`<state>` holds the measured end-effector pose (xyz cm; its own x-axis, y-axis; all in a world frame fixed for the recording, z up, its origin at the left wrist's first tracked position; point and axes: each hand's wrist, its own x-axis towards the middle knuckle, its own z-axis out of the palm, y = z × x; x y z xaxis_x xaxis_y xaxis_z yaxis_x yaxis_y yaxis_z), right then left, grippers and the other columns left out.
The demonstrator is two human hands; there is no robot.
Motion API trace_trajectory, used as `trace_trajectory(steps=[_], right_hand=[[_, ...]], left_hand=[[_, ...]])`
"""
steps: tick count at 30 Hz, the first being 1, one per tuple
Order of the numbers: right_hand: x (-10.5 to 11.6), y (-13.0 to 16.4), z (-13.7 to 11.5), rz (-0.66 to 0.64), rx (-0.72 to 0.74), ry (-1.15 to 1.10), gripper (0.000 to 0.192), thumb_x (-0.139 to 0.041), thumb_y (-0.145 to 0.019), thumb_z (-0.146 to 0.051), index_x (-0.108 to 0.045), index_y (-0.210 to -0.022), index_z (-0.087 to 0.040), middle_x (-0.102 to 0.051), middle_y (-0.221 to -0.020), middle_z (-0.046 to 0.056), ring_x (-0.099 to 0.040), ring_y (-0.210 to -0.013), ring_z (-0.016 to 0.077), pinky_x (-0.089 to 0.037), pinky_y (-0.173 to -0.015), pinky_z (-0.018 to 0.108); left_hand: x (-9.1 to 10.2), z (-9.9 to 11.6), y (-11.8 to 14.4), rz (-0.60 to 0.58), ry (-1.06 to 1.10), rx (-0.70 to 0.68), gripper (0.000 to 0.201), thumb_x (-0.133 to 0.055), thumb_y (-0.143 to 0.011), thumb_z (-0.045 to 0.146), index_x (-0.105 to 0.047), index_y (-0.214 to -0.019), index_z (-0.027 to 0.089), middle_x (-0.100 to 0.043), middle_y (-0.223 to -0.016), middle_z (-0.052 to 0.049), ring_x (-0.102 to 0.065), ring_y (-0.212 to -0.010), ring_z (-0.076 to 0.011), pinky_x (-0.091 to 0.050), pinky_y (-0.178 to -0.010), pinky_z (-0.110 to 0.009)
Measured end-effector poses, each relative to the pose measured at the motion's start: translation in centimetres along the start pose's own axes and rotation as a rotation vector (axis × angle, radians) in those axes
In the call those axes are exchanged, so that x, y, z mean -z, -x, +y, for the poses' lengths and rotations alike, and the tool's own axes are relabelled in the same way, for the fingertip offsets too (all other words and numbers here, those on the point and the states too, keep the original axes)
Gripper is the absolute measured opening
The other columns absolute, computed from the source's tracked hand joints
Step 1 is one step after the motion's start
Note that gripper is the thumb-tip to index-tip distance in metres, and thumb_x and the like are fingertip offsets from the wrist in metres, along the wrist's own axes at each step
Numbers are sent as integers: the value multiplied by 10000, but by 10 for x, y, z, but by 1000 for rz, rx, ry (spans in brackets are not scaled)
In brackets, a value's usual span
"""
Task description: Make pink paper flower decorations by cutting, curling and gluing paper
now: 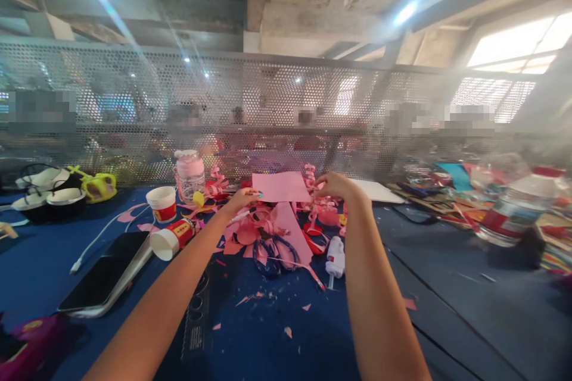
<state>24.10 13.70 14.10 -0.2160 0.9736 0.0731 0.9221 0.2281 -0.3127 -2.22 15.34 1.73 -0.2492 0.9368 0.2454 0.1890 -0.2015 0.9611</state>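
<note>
A rectangular sheet of pink paper (280, 186) is held up over a heap of pink scraps. My left hand (243, 198) pinches its lower left corner. At the right edge, the bent fingers of my right hand (334, 186) close on the paper, though the exact contact is hard to see. Below lie pink paper cuttings (250, 229), a larger pink piece (290, 229) and scissors with dark blue handles (268, 259). A pink pencil (316, 278) rests beside them. By my right forearm is a white glue gun (335, 259), nozzle toward me.
On the left are a phone (105, 271), an upright paper cup (161, 202), a tipped cup (172, 239), a clear jar (190, 175) and a black stencil ruler (195, 315). A large bottle (521, 208) stands right. A perforated metal screen (268, 92) runs behind.
</note>
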Motion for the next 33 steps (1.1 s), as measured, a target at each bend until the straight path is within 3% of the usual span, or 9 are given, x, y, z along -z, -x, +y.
trace_trajectory(steps=[3,6,11,14,21,25,28,30,33], right_hand=[[0,1,-2,-5,-11,-47,216,-642,-700,-153,-730,-897,-158,-660,-576,12,-567,-444,99,-440,-442,190],[2,3,-3,1,-5,-76,188,-612,-712,-115,-739,-842,-159,-686,-624,22,-590,-465,104,-460,-446,188],[11,8,-5,80,22,-68,215,-625,-714,-119,-734,-899,-121,-693,-664,53,-604,-494,117,-482,-484,204],[15,10,-7,124,47,-53,204,-631,-712,-133,-739,-885,-144,-690,-662,37,-607,-501,115,-473,-487,196],[18,8,-7,208,114,23,191,-653,-685,-155,-749,-849,-180,-699,-660,17,-619,-554,131,-452,-518,201],[19,6,-7,254,140,65,181,-654,-686,-167,-752,-839,-178,-714,-715,41,-651,-703,177,-461,-613,223],[19,6,-7,268,139,77,205,-630,-713,-182,-746,-880,-163,-719,-750,59,-655,-727,183,-458,-622,227],[19,6,-7,269,138,83,218,-617,-723,-187,-743,-900,-161,-719,-750,60,-655,-715,177,-456,-617,224],[16,4,-6,255,137,98,219,-626,-712,-189,-746,-893,-160,-717,-726,58,-652,-684,173,-452,-607,227]], left_hand=[[5,1,1,-222,63,71,285,-522,-875,304,-537,-1122,163,-568,-1123,-82,-583,-941,-190,-504,-788,-390],[9,7,0,-295,133,91,281,-520,-876,304,-538,-1121,166,-568,-1126,-83,-581,-945,-189,-502,-791,-392],[20,26,-6,-239,249,39,289,-528,-870,305,-543,-1112,148,-573,-1114,-77,-585,-940,-194,-501,-792,-386],[36,39,-11,-167,305,-34,284,-506,-851,168,-548,-1132,151,-584,-1140,-80,-572,-989,-164,-477,-841,-338],[63,47,-11,-121,286,-99,595,-549,-720,136,-459,-1282,311,-443,-1343,-33,-546,-1029,-149,-454,-861,-329],[53,37,-2,-283,214,-89,753,-619,-645,107,-405,-1315,377,-518,-1279,-59,-606,-862,-138,-487,-789,-342],[40,23,1,-367,144,-97,834,-679,-532,30,-464,-1290,304,-642,-1077,-78,-620,-730,-142,-501,-728,-338],[30,13,0,-340,116,-137,900,-704,-477,-5,-450,-1303,246,-661,-979,-69,-623,-698,-150,-500,-713,-335],[14,-1,-3,-172,114,-241,933,-751,-496,47,-382,-1339,198,-619,-1024,-80,-627,-735,-143,-488,-758,-309]])
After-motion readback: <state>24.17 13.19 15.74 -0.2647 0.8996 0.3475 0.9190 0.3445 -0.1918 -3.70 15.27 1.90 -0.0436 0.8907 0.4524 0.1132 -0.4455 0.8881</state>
